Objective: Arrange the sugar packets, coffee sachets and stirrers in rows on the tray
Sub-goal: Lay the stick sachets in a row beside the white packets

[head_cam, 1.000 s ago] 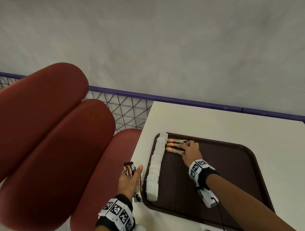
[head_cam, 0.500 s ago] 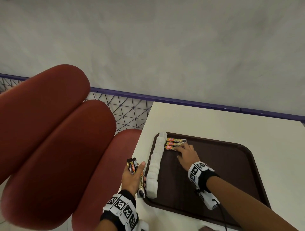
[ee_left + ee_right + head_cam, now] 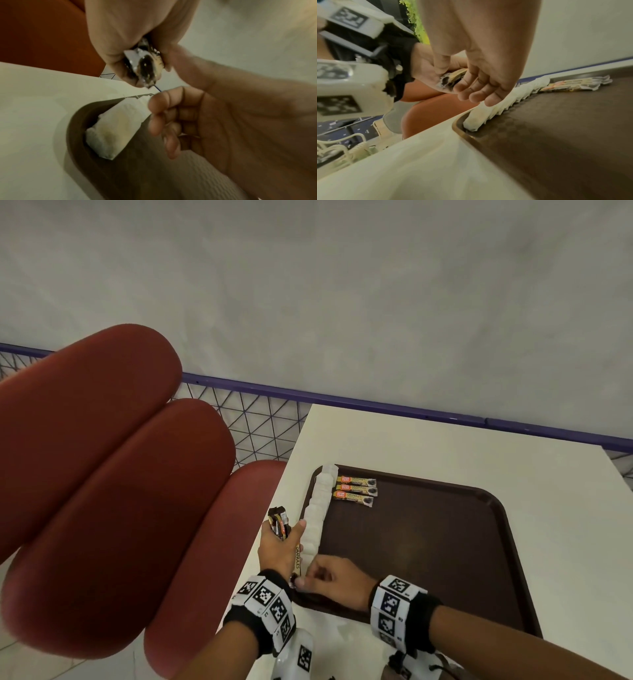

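Note:
A dark brown tray (image 3: 428,549) lies on the white table (image 3: 445,443). White sugar packets (image 3: 317,508) run in a row along its left edge. Beside the far end of that row, three coffee sachets (image 3: 356,491) lie side by side. My left hand (image 3: 282,542) grips a bundle of coffee sachets (image 3: 280,523) just left of the tray. My right hand (image 3: 323,577) is at the bundle's near end (image 3: 447,81). Its thumb lies against that end. Its fingers (image 3: 159,108) curl loosely below it, over the nearest sugar packet (image 3: 113,129). No stirrers are in view.
Red padded chair cushions (image 3: 102,474) fill the left side, close to the table's left edge. A purple rail with wire mesh (image 3: 260,433) runs behind the table below a grey wall. The tray's bare floor (image 3: 445,559) spreads right of the sachets.
My right hand has left the three sachets at the tray's far left and drawn back to the near left corner, up to the bundle in my left hand.

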A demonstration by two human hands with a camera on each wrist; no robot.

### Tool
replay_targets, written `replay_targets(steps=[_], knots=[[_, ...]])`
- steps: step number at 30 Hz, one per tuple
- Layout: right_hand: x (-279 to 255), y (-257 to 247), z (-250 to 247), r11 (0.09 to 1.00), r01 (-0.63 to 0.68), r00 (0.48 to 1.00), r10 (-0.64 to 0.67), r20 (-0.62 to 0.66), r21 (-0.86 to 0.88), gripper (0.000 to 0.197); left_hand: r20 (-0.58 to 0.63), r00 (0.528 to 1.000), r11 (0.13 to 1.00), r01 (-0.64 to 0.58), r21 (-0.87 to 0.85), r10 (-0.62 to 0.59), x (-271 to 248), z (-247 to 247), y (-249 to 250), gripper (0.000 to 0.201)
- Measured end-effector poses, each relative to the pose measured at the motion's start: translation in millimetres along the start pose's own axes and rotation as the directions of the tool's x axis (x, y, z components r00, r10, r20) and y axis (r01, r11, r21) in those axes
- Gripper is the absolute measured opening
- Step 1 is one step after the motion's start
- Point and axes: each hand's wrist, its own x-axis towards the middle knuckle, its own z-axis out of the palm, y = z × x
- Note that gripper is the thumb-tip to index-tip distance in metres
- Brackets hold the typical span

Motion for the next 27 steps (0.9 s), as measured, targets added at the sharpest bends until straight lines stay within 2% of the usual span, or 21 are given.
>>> replay_targets(steps=[5, 9, 14, 17, 20, 23, 25, 27], knots=[[3, 2, 6, 0.991, -0.049, 0.998, 0.053, -0.030, 0.124, 0.027, 0.011, 1.000, 1.000, -0.016, -0.022, 0.016, -7, 6, 2, 0.027], [3, 9, -2, 0.961, -0.052, 0.994, 0.075, -0.076, 0.273, 0.021, -0.005, 1.000, 0.999, -0.025, 0.023, 0.025, 0, -1, 1, 0.039], [-1, 16, -15, 0.892, -0.049, 0.976, 0.138, -0.167, 0.449, 0.013, 0.004, 0.997, 0.997, 0.075, -0.008, -0.075, 8, -13, -6, 0.032], [0, 19, -25, 0.857, -0.034, 0.950, 0.188, -0.250, 0.514, 0.008, 0.071, 0.988, 0.990, 0.139, -0.036, -0.136, 5, -14, -6, 0.021], [7, 25, -40, 0.867, -0.020, 0.882, 0.250, -0.399, 0.499, 0.008, 0.105, 0.981, 0.982, 0.173, -0.080, -0.164, 3, -13, -5, 0.025], [20, 41, -64, 0.900, -0.045, 0.766, 0.310, -0.563, 0.434, 0.010, 0.081, 0.975, 0.971, 0.213, -0.105, -0.205, 12, -16, -12, 0.019], [31, 55, -78, 0.898, -0.103, 0.709, 0.367, -0.602, 0.427, 0.004, 0.076, 0.969, 0.964, 0.242, -0.107, -0.235, 17, -20, -17, 0.008], [39, 66, -85, 0.889, -0.179, 0.687, 0.420, -0.593, 0.422, 0.011, 0.072, 0.966, 0.962, 0.256, -0.091, -0.250, 19, -24, -21, 0.007]])
